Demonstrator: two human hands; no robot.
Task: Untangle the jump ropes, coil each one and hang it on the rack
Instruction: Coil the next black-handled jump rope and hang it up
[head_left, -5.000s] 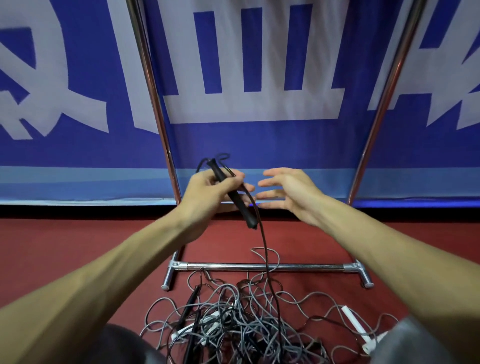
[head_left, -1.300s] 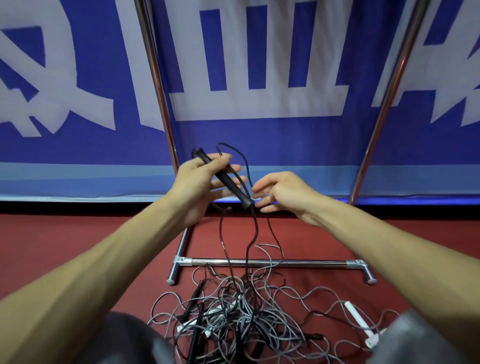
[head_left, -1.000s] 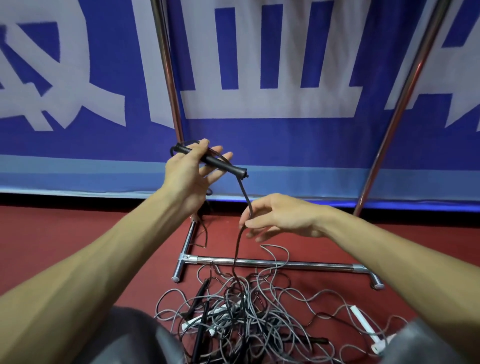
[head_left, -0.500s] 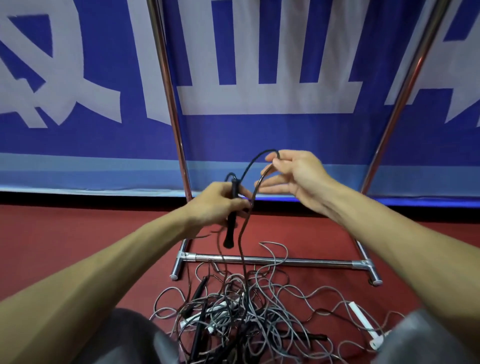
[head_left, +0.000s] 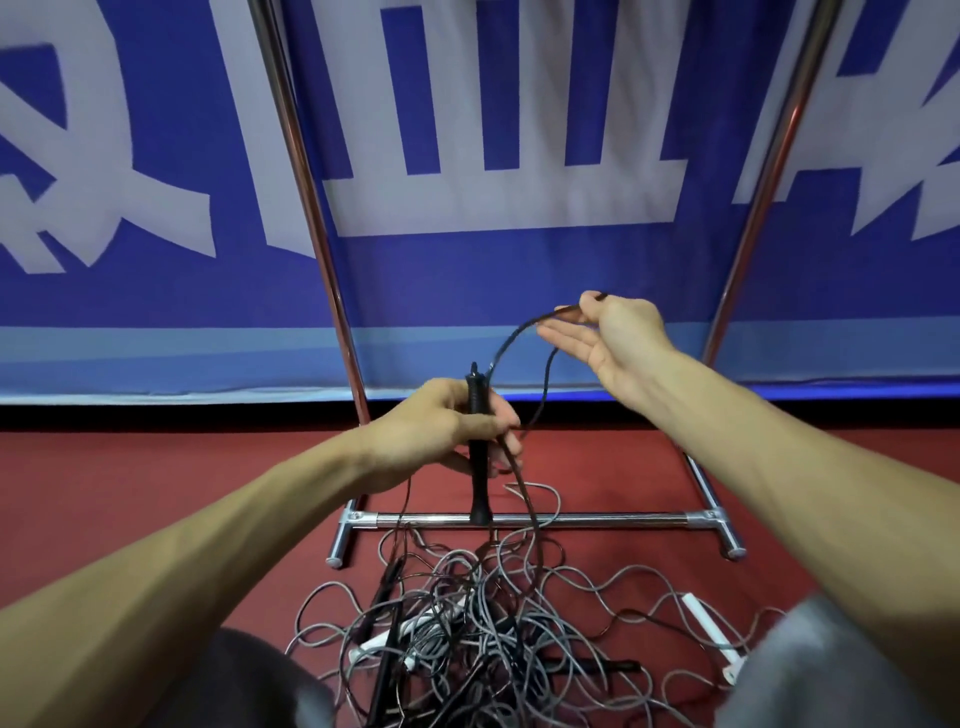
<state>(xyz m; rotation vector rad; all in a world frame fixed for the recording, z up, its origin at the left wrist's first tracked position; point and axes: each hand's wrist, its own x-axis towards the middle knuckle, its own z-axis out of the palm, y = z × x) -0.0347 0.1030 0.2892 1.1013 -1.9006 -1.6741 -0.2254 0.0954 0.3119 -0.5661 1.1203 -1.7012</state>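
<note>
Here, left hand (head_left: 441, 426) tight around the upright black handle (head_left: 478, 486), right hand (head_left: 618, 338) pinching its cord (head_left: 514, 336), both between rack posts (head_left: 332, 291).

Blue banner (head_left: 467, 291) with large white characters and a paler band at its foot, behind dark red floor (head_left: 130, 478).

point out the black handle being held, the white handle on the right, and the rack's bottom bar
black handle (head_left: 478, 488), head view, lower half of its shaft
white handle (head_left: 709, 631), head view, middle of its length
bottom bar (head_left: 613, 518), head view, bare stretch right of centre
</note>
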